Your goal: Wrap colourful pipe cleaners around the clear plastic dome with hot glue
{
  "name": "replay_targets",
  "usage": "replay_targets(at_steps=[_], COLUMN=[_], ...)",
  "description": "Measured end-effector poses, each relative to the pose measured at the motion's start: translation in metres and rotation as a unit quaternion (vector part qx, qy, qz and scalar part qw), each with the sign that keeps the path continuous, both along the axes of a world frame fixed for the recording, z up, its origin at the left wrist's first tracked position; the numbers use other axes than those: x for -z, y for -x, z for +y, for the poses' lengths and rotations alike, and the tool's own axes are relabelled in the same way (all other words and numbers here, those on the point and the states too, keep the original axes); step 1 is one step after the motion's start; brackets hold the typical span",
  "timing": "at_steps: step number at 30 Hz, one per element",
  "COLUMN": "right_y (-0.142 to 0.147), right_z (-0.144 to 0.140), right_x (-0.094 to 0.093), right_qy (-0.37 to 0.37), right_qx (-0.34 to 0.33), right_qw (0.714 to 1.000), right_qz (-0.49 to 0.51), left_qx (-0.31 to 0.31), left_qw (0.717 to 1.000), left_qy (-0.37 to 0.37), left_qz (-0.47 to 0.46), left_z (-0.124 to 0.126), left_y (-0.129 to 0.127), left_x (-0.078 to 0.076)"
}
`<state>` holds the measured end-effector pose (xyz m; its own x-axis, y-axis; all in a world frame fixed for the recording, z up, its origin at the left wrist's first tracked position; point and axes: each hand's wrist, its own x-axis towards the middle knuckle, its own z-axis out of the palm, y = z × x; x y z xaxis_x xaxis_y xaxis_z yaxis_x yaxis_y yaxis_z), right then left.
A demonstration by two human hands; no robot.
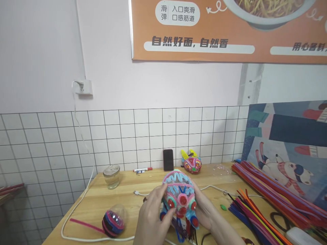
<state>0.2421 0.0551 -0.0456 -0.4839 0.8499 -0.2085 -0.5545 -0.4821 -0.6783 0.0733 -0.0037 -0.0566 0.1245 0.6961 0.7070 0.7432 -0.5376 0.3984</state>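
Observation:
Between my two hands is a round ornament [179,185] covered in pipe cleaners, with pink bands, light-blue zigzags and red knobs; dark tassels hang below it. My left hand [153,207] is closed on its left side, the thumb pressed against the lower front. On the other side my right hand [204,209] supports it, most of its fingers hidden behind. To the left lies a clear ball [114,222] partly wrapped in pink, blue and black pipe cleaners, one pink end [85,226] sticking out.
Bundles of pipe cleaners [255,217] lie at the right, before a picture board [283,153]. A phone [168,160] leans on the tiled wall beside a finished-looking ornament [192,164]. A glass jar [111,177], a marker [142,169] and a white cable [97,239] are on the wooden table [133,211].

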Motion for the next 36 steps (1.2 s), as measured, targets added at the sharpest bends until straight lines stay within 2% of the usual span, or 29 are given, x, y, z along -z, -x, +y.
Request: replay_targets(at_steps=[11, 18, 23, 28, 32, 36], right_y=[0.003, 0.005, 0.006, 0.005, 0.003, 0.001], right_z=[-0.005, -0.007, -0.009, -0.014, -0.016, -0.015], right_x=[-0.003, -0.005, -0.005, -0.010, -0.012, -0.009], right_qy=[0.011, 0.005, 0.000, -0.007, -0.024, -0.037], right_qx=[-0.039, -0.058, -0.030, -0.028, -0.035, -0.059], right_qw=[0.999, 0.997, 0.999, 0.999, 0.998, 0.998], right_qz=[0.030, 0.041, 0.040, 0.042, 0.042, -0.005], left_qx=[0.022, 0.018, 0.003, -0.003, 0.004, 0.003], left_qw=[0.990, 0.980, 0.992, 0.998, 0.994, 0.987], left_qy=[-0.120, -0.154, -0.114, -0.054, -0.022, 0.011], left_qz=[0.071, 0.123, 0.050, -0.022, -0.107, -0.161], left_z=[0.000, -0.003, -0.005, -0.009, -0.009, -0.009], left_y=[0.001, -0.002, -0.001, 0.001, 0.001, 0.000], left_x=[-0.001, -0.005, -0.006, -0.014, -0.018, -0.022])
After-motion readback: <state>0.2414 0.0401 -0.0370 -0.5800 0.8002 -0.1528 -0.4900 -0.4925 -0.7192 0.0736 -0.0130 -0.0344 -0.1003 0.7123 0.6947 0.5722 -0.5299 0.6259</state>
